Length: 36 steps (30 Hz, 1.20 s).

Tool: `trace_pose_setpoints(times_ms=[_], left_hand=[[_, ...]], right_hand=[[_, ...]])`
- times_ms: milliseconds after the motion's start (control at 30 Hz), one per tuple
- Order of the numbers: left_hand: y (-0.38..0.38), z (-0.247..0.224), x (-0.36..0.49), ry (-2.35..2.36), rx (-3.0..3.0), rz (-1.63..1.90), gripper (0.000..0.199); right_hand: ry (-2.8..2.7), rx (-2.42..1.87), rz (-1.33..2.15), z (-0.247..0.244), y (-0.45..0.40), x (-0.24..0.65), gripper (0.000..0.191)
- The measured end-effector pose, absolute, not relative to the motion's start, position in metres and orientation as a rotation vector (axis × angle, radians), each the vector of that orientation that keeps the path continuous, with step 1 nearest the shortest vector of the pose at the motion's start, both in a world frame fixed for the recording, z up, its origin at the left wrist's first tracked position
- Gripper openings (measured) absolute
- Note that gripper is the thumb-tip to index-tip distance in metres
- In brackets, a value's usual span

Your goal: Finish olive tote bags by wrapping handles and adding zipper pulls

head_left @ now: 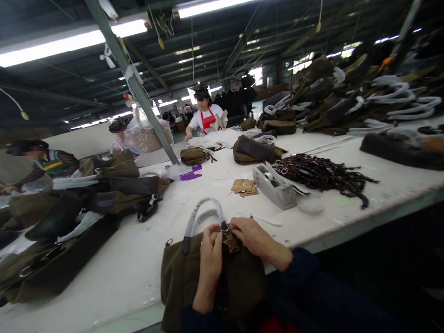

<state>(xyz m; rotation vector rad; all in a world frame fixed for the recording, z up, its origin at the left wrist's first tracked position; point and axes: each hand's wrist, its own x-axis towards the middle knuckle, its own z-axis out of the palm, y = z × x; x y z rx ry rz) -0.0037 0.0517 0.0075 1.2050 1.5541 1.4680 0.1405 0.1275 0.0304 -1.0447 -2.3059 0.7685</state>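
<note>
Olive-green fabric handbag [181,281] with white-wrapped looped handles [203,205], at near edge of white surface [137,258]. Small leopard-print soft piece [231,241] by a handle base. Right hand [252,236] pinching its top, thumb to fingers; left hand [211,250] at its left side, fingers bunched, can't tell what's pinched. Beyond: grey tape dispenser [276,188], brown cardboard pieces [244,186], heap of dark-brown braided straps [323,174]. More olive bags [127,192] piled left.
</note>
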Motion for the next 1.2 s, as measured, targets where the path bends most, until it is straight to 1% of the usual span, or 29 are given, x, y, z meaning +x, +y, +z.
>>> trace_pose_setpoints(times_ms=[233, 400, 567, 700, 767, 833, 967, 1067, 1133, 1200], left_hand=[[0.065, 0.010, -0.008, 1.630, 1.251, 1.396, 0.022], [0.063, 0.012, -0.007, 1.680, 1.297, 1.384, 0.023], [0.054, 0.017, -0.006, 1.748, 1.460, 1.339, 0.015], [0.046, 0.032, -0.006, 2.036, 1.709, 1.226, 0.026], [0.043, 0.043, -0.006, 2.058, 1.801, 1.219, 0.029], [0.043, 0.054, -0.004, 2.000, 1.843, 1.256, 0.028], [0.045, 0.068, 0.000, 1.844, 1.788, 1.347, 0.025], [0.047, 0.065, 0.001, 1.744, 1.654, 1.419, 0.025], [0.047, 0.057, 0.000, 1.738, 1.558, 1.444, 0.025], [0.046, 0.046, -0.001, 1.802, 1.529, 1.349, 0.025]], right_hand=[[-2.392, -1.097, 0.684, 0.034, 0.128, 0.140, 0.009], [-2.402, -1.099, 0.728, 0.041, 0.127, 0.142, 0.011], [-2.395, -1.113, 0.759, 0.041, 0.128, 0.146, 0.011], [-2.354, -1.114, 0.780, 0.041, 0.132, 0.152, 0.023], [-2.302, -1.060, 0.864, 0.044, 0.133, 0.154, 0.026], [-2.218, -0.953, 1.066, 0.046, 0.134, 0.155, 0.026], [-1.996, -0.763, 1.530, 0.047, 0.134, 0.150, 0.017], [-1.898, -0.778, 1.623, 0.045, 0.134, 0.149, 0.021], [-1.881, -0.804, 1.636, 0.043, 0.134, 0.151, 0.020], [-1.903, -0.823, 1.624, 0.041, 0.135, 0.154, 0.017]])
